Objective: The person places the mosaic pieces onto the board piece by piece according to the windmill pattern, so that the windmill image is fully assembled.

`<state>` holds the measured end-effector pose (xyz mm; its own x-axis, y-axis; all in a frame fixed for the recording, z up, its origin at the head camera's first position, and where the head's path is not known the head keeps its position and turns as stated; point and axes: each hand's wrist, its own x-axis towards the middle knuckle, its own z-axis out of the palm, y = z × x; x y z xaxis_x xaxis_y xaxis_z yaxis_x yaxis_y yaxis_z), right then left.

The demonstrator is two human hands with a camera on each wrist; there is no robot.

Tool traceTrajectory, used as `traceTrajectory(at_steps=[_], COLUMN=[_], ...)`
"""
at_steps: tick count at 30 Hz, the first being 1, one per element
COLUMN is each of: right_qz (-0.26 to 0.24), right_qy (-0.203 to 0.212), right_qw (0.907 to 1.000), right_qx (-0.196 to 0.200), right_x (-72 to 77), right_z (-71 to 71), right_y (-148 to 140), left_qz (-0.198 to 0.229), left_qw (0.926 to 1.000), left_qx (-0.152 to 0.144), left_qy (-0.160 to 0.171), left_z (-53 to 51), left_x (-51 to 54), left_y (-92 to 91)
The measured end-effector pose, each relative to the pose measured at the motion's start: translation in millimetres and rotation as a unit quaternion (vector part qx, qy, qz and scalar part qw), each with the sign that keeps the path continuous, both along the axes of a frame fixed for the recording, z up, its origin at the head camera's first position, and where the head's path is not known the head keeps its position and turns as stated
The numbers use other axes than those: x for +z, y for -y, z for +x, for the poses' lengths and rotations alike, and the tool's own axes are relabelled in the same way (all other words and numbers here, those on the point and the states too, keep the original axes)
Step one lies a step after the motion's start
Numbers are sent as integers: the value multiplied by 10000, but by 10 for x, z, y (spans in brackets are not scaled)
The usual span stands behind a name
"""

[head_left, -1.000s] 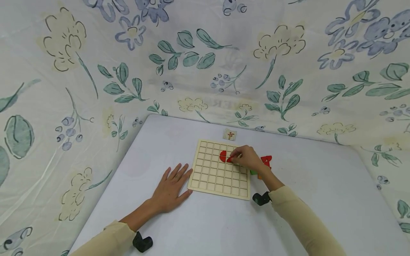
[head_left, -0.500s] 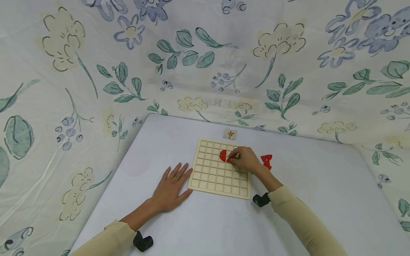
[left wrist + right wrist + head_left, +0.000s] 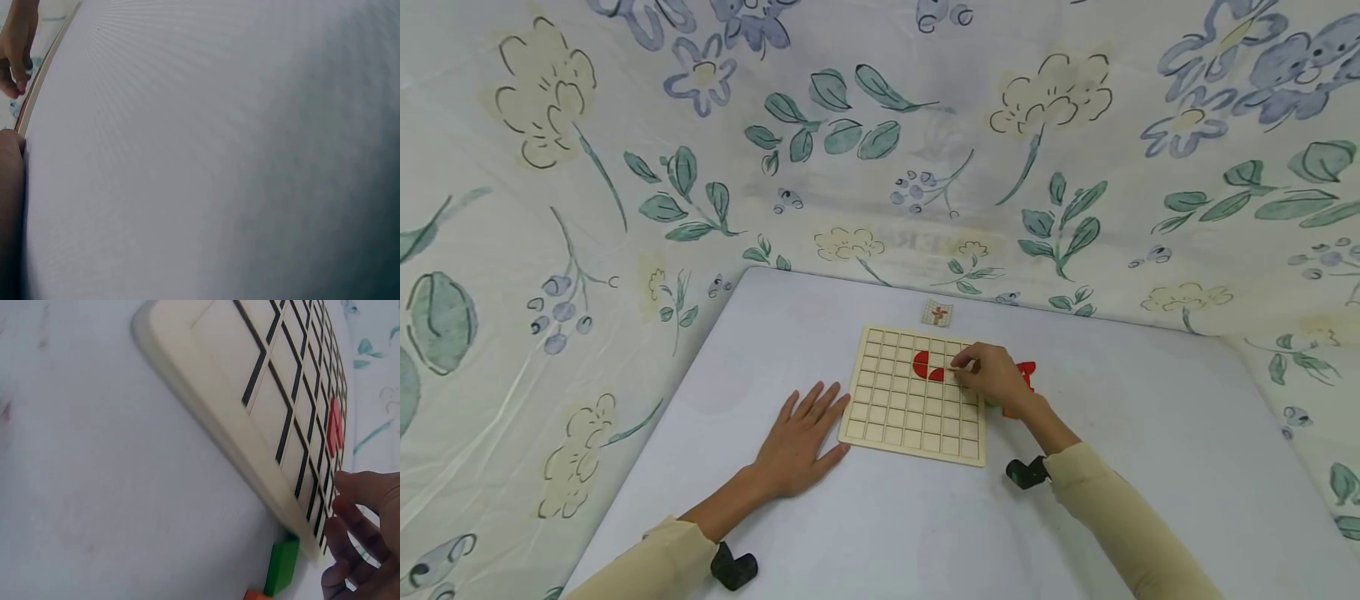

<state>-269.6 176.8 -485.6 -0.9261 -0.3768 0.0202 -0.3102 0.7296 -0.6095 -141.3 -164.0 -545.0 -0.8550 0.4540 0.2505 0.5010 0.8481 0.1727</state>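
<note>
A pale wooden grid board (image 3: 887, 417) lies on the table. Red quarter-round pieces (image 3: 921, 365) form a half circle in its upper middle, and another red quarter-round piece (image 3: 936, 375) sits in a cell just to their right. My right hand (image 3: 992, 377) hovers over the board's right part, just right of that piece, its fingers loosely bent. The right wrist view shows nothing between thumb and fingers of this hand (image 3: 365, 534). Palm down on the table, my left hand (image 3: 797, 446) has fingers spread, with fingertips and thumb at the board's left edge.
Right of the board lie red pieces (image 3: 1027, 371) and an orange piece (image 3: 1011, 412), partly behind the right hand. A green block (image 3: 282, 565) stands by the board's edge. A small pattern card (image 3: 937, 313) lies behind the board; floral cloth (image 3: 850, 192) hangs behind the table.
My right hand has let go of the red quarter-round piece, which stays on the board, and has moved a little to the right. The left hand has stayed still.
</note>
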Motion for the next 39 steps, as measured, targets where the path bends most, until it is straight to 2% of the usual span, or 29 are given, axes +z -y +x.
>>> traceTrajectory(at_steps=[9, 15, 23, 34, 39], right_qz=[370, 879, 1257, 1573, 1649], right_qy=[128, 67, 140, 188, 133], right_qw=[9989, 9949, 9891, 9839, 9829], right_qx=[-239, -493, -748, -826, -803], right_x=[26, 43, 58, 72, 93], right_z=[13, -4, 9, 5, 1], right_y=[-283, -466, -734, -983, -1006], left_qz=[-43, 33, 1, 31, 36], left_qw=[10000, 10000, 10000, 9999, 10000], left_qx=[15, -10, 59, 61, 44], left_qy=[26, 37, 76, 99, 69], left_z=[3, 5, 7, 0, -3], left_x=[10, 15, 8, 3, 0], left_y=[-3, -5, -8, -7, -7])
